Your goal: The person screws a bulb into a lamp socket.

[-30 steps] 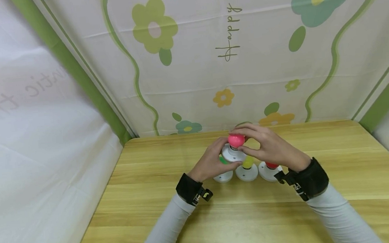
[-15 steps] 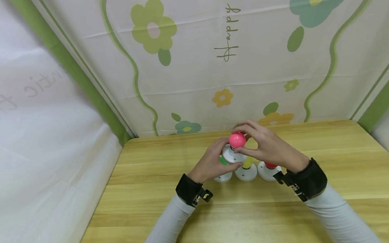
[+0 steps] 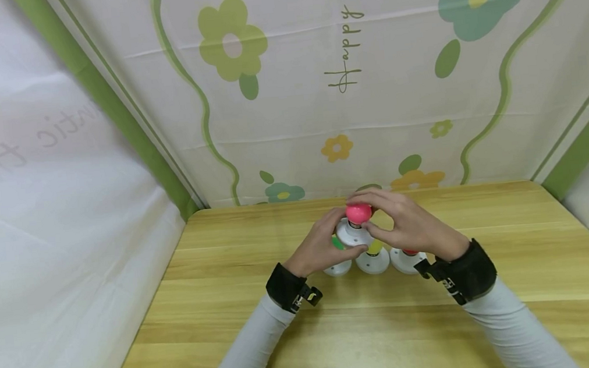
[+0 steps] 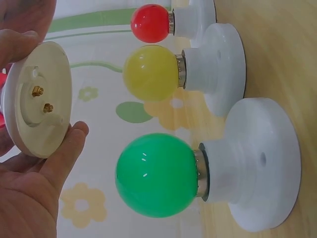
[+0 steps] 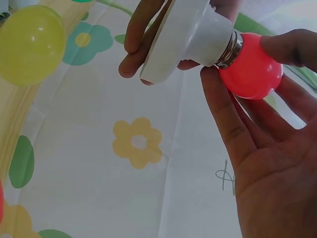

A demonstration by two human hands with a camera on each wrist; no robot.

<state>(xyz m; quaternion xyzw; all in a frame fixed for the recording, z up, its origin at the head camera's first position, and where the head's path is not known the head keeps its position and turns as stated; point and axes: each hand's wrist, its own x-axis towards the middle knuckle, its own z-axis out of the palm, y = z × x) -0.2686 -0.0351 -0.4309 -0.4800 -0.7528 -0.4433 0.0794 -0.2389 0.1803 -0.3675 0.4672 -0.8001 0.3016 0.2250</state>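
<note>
Above the wooden table, my left hand (image 3: 322, 247) grips a white round lamp holder (image 3: 350, 235) by its base. Its hollow underside, with two brass screws, faces the left wrist camera. A pinkish-red light bulb (image 5: 251, 69) stands in the holder's socket, a band of its metal cap (image 5: 231, 51) showing above the rim. My right hand (image 3: 408, 221) holds the bulb's globe between thumb and fingers. Beneath my hands, a green bulb (image 4: 156, 174), a yellow bulb (image 4: 151, 73) and a red bulb (image 4: 149, 23) sit upright in white holders on the table.
The three standing lamps form a row, left to right green, yellow, red, close below the raised holder. The wooden table (image 3: 339, 332) ends at a white curtain (image 3: 286, 91) with printed flowers. Another white curtain (image 3: 56, 228) hangs along the left side.
My right fingers shift around the bulb: half a second ago they sat further back, exposing more of its globe, and now they cover its top again. My left hand stays in place.
</note>
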